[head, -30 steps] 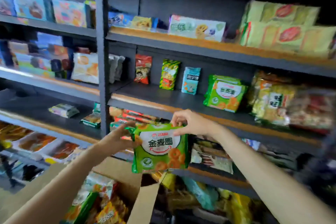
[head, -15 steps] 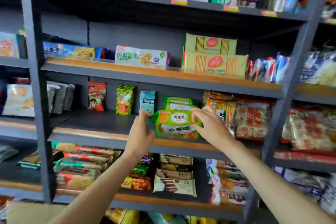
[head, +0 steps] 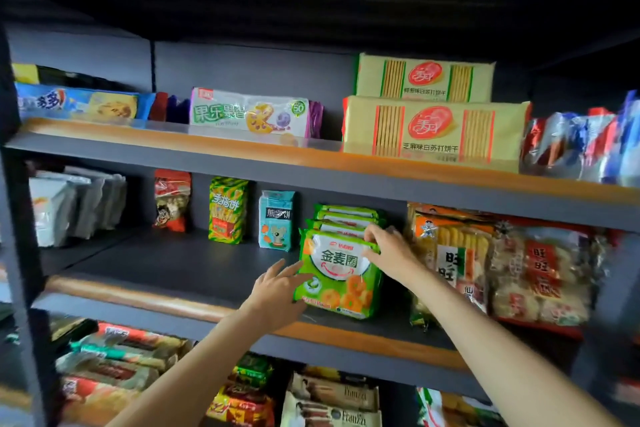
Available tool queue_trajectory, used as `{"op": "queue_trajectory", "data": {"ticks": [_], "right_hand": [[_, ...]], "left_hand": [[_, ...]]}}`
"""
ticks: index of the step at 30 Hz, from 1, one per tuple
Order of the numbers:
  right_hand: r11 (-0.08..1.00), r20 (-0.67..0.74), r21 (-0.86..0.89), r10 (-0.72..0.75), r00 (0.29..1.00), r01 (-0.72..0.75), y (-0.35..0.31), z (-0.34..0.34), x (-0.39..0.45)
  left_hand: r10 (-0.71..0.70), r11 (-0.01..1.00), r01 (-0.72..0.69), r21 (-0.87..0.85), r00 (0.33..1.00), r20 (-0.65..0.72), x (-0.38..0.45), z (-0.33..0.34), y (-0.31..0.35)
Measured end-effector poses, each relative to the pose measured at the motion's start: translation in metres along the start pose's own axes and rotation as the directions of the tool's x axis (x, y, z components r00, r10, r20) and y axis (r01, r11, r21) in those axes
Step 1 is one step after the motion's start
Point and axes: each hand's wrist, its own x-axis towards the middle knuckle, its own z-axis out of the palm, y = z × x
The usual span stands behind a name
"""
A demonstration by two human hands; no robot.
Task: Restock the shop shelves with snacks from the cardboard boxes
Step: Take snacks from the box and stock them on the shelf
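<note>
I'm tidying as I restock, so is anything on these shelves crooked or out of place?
Nothing is spilled or torn. The green snack pack at the front of its row leans back slightly, held by both hands, left hand at its lower edge, right hand at its top corner. It isn't squared up yet.

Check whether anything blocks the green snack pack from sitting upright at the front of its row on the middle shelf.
Nothing visible does. The green snack pack already stands on the shelf in front of the matching green packs, with the left hand and right hand at its sides.
</note>
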Motion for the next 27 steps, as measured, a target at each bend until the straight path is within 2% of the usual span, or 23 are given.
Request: {"op": "queue_trajectory", "data": {"ticks": [3,5,8,11,14,16,18,19,21,22,25,26,27], "right_hand": [[0.938,-0.069,-0.343,-0.073,0.995,0.045,0.0,0.005,0.002],[0.882,-0.092,-0.458,-0.169,0.981,0.109,-0.011,0.008,-0.004],[0.884,-0.159,-0.365,-0.367,0.916,0.291,-0.042,0.022,-0.019],[0.842,-0.2,-0.26,-0.526,0.827,0.473,-0.087,0.049,-0.038],[0.812,-0.157,-0.113,-0.583,0.797,0.572,-0.14,0.09,-0.063],[0.796,-0.028,-0.016,-0.605,0.796,0.605,-0.171,0.13,-0.084],[0.779,0.198,0.055,-0.622,0.758,0.625,-0.202,0.17,-0.109],[0.775,0.342,0.067,-0.61,0.715,0.629,-0.215,0.19,-0.122],[0.787,0.602,0.1,-0.535,0.593,0.609,-0.237,0.231,-0.142],[0.796,0.673,0.131,-0.51,0.536,0.591,-0.245,0.252,-0.15],[0.83,0.793,0.177,-0.439,0.422,0.529,-0.264,0.321,-0.16],[0.85,0.829,0.176,-0.4,0.391,0.496,-0.271,0.343,-0.159],[0.866,0.86,0.173,-0.365,0.357,0.469,-0.277,0.365,-0.156]], "left_hand": [[-0.021,1.0,0.021,0.003,0.999,0.044,0.008,0.009,-0.002],[-0.03,1.0,0.03,0.003,1.0,-0.004,0.004,0.014,-0.007],[-0.093,0.993,0.073,-0.087,0.964,-0.251,-0.019,0.016,-0.024],[-0.232,0.953,0.113,-0.28,0.869,-0.438,-0.068,0.018,-0.047],[-0.373,0.907,0.211,-0.365,0.804,-0.464,-0.139,0.033,-0.083],[-0.469,0.866,0.33,-0.375,0.795,-0.385,-0.194,0.053,-0.114],[-0.599,0.788,0.502,-0.357,0.76,-0.253,-0.249,0.072,-0.147],[-0.655,0.744,0.586,-0.322,0.734,-0.18,-0.277,0.082,-0.165],[-0.769,0.616,0.739,-0.273,0.64,0.0,-0.327,0.098,-0.194],[-0.813,0.542,0.797,-0.266,0.578,0.075,-0.348,0.103,-0.207],[-0.887,0.405,0.876,-0.26,0.446,0.119,-0.392,0.115,-0.24],[-0.901,0.371,0.898,-0.237,0.41,0.144,-0.399,0.117,-0.251],[-0.903,0.371,0.902,-0.219,0.405,0.141,-0.405,0.122,-0.261]]}}
